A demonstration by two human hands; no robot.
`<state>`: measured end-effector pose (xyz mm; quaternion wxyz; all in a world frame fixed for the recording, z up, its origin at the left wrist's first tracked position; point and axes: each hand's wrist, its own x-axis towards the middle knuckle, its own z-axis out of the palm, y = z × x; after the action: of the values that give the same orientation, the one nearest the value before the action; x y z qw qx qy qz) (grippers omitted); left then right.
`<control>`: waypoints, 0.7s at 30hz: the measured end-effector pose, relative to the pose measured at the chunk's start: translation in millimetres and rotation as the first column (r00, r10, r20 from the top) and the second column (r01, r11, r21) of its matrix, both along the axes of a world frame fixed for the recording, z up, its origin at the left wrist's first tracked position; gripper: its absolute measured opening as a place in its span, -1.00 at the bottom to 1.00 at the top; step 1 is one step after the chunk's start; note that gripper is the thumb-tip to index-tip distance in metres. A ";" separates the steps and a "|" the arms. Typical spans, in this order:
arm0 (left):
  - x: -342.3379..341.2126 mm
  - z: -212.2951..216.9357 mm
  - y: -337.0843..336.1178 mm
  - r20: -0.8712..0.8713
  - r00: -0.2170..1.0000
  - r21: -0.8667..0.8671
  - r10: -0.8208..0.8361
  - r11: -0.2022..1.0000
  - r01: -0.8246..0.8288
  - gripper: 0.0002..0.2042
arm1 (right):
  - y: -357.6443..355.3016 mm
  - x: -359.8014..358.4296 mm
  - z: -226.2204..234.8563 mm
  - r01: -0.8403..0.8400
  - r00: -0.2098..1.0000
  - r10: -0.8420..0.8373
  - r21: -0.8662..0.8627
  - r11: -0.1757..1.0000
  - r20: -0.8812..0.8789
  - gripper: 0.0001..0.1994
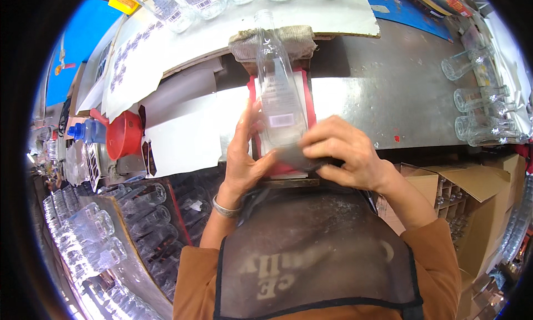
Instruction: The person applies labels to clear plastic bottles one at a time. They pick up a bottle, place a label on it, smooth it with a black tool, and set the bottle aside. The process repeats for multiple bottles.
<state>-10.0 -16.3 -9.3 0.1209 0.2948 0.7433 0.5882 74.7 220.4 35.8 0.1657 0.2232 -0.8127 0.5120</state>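
Note:
A clear glass bottle (pixel 279 92) with white print and a pale label lies in front of me, neck pointing away. Its neck rests on a rolled, greyish cloth pad (pixel 302 41); beneath its body is a pink-red sheet (pixel 308 100) with white paper on it. My left hand (pixel 244 150) grips the bottle's left side near the base, thumb toward the bottom end. At the base, the fingers of my right hand (pixel 341 153) are closed on a dark grey, flat pad-like thing (pixel 297 155), blurred by motion, so its exact kind is unclear.
More bottles (pixel 177 17) stand along the far white board (pixel 333 14). Several glass bottles (pixel 472 98) lie at the right of the metal table (pixel 366 111). A red plastic scoop (pixel 123 135) sits at left, above crates of bottles (pixel 150 225). An open cardboard box (pixel 483 209) stands lower right.

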 end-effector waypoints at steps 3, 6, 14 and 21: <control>6.3 13.8 9.6 -0.108 0.994 -0.058 0.025 0.998 -0.032 -0.03 | 9.6 -14.8 18.1 0.109 0.985 -0.123 0.118 0.987 0.119 -0.73; 12.3 25.2 17.1 -0.140 0.989 -0.101 0.038 0.994 -0.052 -0.04 | 24.6 -68.9 33.3 0.394 0.919 -0.379 0.185 0.900 -0.112 -0.70; 2.6 24.2 6.8 0.000 0.998 0.098 0.062 0.993 -0.061 -0.15 | 7.0 -106.1 57.1 0.478 0.811 -0.195 0.432 0.764 -0.552 -0.87; -34.5 30.6 22.2 0.341 0.936 0.221 0.081 0.961 -0.164 -0.37 | 9.3 -74.2 35.0 0.248 0.953 -0.168 0.325 0.913 -0.253 -0.84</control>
<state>-44.4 5.9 21.3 0.1687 0.1581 0.6510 0.7230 0.5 229.7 70.8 0.2656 0.2162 -0.8872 0.3092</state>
